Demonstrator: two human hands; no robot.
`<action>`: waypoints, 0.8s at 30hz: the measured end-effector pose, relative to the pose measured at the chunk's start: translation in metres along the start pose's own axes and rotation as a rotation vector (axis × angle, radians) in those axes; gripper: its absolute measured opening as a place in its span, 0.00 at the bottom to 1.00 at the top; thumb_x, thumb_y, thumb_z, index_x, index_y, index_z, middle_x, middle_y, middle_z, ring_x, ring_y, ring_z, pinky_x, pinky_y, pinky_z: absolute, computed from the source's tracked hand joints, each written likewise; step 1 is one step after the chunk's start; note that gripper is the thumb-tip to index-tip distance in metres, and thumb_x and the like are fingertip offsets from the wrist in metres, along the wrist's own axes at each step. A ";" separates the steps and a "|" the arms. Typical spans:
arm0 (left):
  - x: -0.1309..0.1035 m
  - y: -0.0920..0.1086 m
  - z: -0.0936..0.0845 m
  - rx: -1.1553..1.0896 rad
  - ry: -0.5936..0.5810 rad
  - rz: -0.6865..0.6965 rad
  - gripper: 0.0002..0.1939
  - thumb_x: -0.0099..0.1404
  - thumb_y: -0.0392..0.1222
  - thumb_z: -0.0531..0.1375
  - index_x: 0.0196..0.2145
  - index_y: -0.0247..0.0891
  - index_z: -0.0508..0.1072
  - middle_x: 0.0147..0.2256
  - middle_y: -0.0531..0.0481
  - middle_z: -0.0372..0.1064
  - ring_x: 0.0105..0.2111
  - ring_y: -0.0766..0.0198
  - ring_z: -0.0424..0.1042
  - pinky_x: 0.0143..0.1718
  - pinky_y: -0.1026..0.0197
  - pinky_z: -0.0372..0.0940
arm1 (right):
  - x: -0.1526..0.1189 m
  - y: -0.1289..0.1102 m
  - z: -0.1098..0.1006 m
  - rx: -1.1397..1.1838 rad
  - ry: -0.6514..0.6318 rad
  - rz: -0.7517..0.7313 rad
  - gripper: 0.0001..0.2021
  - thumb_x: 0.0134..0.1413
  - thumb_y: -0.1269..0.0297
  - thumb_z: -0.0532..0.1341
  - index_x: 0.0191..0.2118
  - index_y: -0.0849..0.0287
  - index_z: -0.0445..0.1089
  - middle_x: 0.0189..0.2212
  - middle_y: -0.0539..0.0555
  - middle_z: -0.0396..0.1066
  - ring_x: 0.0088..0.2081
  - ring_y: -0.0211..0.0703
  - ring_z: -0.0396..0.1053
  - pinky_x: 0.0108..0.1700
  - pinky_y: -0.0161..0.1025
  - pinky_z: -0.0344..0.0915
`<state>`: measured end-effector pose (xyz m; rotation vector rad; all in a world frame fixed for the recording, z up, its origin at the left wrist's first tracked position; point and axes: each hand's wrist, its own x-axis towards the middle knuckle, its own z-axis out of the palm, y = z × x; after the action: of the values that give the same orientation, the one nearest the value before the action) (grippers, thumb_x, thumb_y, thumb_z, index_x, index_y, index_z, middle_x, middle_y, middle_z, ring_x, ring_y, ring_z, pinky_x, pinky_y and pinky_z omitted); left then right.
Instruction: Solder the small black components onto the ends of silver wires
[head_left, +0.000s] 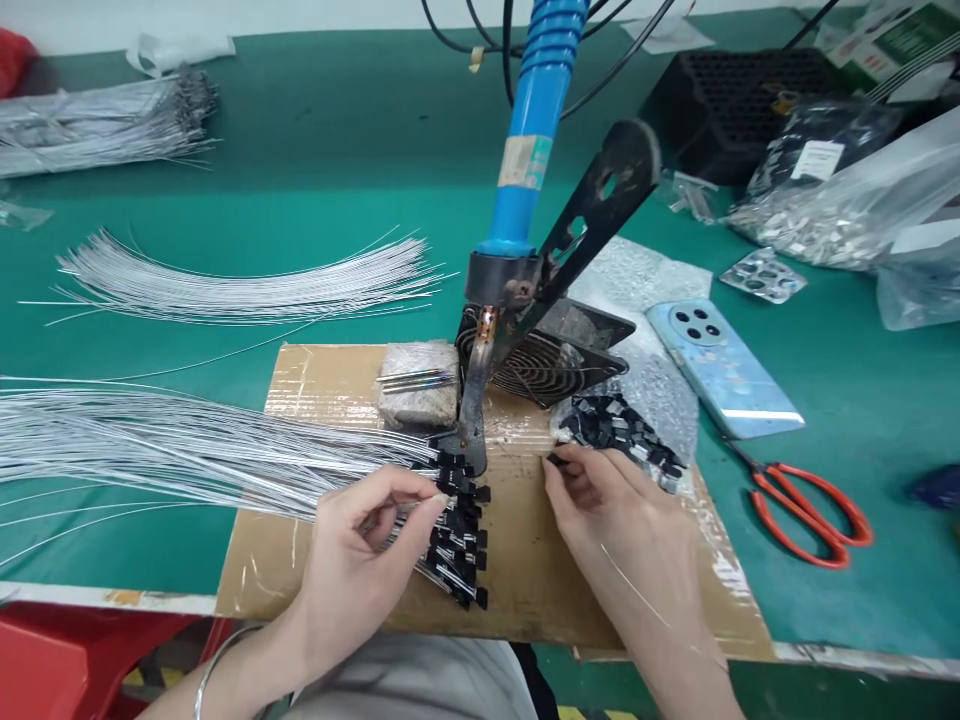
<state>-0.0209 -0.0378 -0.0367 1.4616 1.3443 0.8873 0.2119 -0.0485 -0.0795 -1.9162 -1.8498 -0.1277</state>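
Note:
My left hand is pinched over the bundle of grey wires, near the black connectors at their ends. What its fingertips hold is too small to name. A small black piece shows at the fingertips of my right hand, which is closed on it. Just beyond that hand lies a pile of black pieces. A brown cardboard sheet is under the wires and both hands. In front of the hands, the blue hot-air tool points down, its metal nozzle beside a grey block.
Another wire bundle lies on the green mat, with a tied one at the back left. A round black fan grille stands behind the cardboard. On the right are a blue phone, red-handled scissors and plastic bags.

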 end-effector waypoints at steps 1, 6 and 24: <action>0.000 0.000 -0.001 0.002 -0.007 0.000 0.06 0.70 0.37 0.63 0.34 0.38 0.79 0.26 0.51 0.71 0.21 0.68 0.60 0.21 0.65 0.55 | -0.001 -0.001 -0.002 -0.033 0.005 -0.022 0.14 0.70 0.61 0.58 0.39 0.63 0.78 0.31 0.54 0.78 0.28 0.44 0.76 0.30 0.39 0.67; 0.001 0.003 -0.002 0.029 -0.033 0.014 0.08 0.70 0.37 0.62 0.32 0.38 0.78 0.25 0.52 0.70 0.22 0.68 0.60 0.21 0.64 0.55 | -0.004 0.005 -0.007 -0.086 0.011 -0.061 0.14 0.69 0.64 0.57 0.38 0.65 0.78 0.29 0.55 0.76 0.28 0.47 0.76 0.31 0.40 0.66; 0.004 0.011 -0.006 0.135 -0.050 0.009 0.08 0.70 0.38 0.62 0.32 0.39 0.77 0.25 0.52 0.72 0.20 0.67 0.63 0.20 0.64 0.56 | -0.006 -0.053 -0.022 1.183 -0.230 0.812 0.10 0.55 0.55 0.73 0.40 0.52 0.86 0.27 0.51 0.77 0.26 0.39 0.72 0.30 0.36 0.73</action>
<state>-0.0231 -0.0329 -0.0250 1.5838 1.3839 0.7731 0.1657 -0.0634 -0.0478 -1.5717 -0.7124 1.1864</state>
